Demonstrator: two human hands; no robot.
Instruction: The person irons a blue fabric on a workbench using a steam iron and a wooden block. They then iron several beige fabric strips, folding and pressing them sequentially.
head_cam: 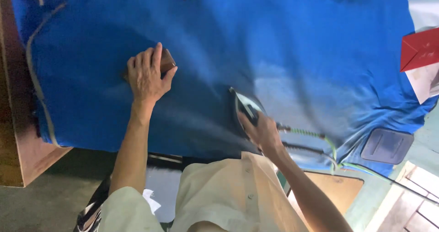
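A large blue cloth (292,44) lies spread over the table. My left hand (146,74) rests on a small brown block (167,62) on the cloth, fingers curled over it. My right hand (261,132) grips the handle of a dark clothes iron (244,105), which sits on the cloth near the front edge. A green-and-white braided cord (308,133) runs from the iron off to the right.
A wooden table edge (18,140) shows at the left. A red folded paper (420,49) and white sheets lie at the right edge. A dark blue rounded pad (388,145) sits at the lower right. A wooden stool top (336,186) is below.
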